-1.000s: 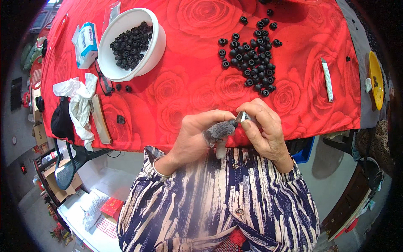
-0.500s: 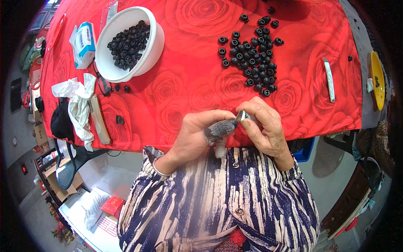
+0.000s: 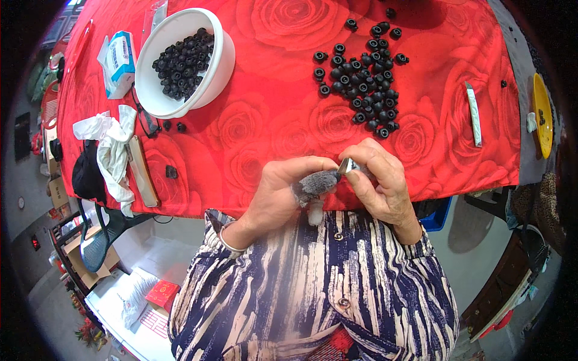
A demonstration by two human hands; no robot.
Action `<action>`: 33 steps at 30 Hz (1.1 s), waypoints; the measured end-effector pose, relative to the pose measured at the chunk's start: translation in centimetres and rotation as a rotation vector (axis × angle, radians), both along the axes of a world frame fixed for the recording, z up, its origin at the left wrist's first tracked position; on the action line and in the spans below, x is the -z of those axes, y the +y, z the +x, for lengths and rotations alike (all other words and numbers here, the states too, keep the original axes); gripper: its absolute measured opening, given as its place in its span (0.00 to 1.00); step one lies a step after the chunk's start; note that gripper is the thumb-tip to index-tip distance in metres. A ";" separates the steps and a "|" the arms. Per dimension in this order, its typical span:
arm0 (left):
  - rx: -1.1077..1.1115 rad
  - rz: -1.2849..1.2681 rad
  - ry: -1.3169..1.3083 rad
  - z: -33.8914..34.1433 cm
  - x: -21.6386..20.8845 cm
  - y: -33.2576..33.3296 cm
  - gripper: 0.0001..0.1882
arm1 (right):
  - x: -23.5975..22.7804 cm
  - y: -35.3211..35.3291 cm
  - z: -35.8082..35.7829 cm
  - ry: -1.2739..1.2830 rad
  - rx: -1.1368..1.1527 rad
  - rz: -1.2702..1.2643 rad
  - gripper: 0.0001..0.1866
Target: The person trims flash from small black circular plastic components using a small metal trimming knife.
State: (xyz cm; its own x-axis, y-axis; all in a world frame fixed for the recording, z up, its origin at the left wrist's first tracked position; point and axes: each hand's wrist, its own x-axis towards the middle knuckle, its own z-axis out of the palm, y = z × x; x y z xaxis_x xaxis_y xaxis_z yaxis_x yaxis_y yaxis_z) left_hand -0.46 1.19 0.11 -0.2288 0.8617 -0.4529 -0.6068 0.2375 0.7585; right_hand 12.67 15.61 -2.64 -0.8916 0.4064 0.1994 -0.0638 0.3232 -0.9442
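In front of my chest, my left hand (image 3: pixel 277 189) is closed, with thumb and forefinger pinched toward a small dark piece that is mostly hidden. A grey knitted cover (image 3: pixel 312 186) is over one of its fingers, and a white wrap (image 3: pixel 315 214) shows below on another. My right hand (image 3: pixel 380 180) grips a short metal blade (image 3: pixel 345 165) between thumb and fingers. The blade's tip meets the dark piece at my left fingertips. Beyond my right hand lies a loose pile of black round rubber-like parts (image 3: pixel 368 84) with ringed openings.
A white bowl (image 3: pixel 224 66) of similar black parts stands at the far left. Near it are a blue-and-white tissue pack (image 3: pixel 120 63), white cloth (image 3: pixel 111 147) and a phone-like flat case (image 3: pixel 142 171). A white-wrapped blade (image 3: pixel 473 114) and a yellow plate (image 3: pixel 543 135) are at right.
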 end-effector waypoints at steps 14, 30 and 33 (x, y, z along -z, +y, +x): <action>0.018 -0.060 -0.048 -0.1 0.1 0.0 0.12 | -0.2 0.5 0.1 -0.017 -0.037 0.035 0.10; -0.011 -0.050 -0.080 0.0 1.1 -0.3 0.11 | -0.1 0.7 -0.1 -0.007 -0.073 0.039 0.10; -0.006 -0.022 -0.130 0.0 1.3 -0.3 0.11 | -0.1 0.9 -0.1 0.000 -0.094 0.030 0.09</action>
State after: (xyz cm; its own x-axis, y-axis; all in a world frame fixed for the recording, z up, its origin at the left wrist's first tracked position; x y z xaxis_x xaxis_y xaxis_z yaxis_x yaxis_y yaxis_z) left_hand -0.44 0.93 -1.21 -0.1722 0.8500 -0.4978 -0.7013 0.2491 0.6680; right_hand 12.54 16.52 -2.57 -0.9256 0.3148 0.2103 -0.0954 0.3436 -0.9342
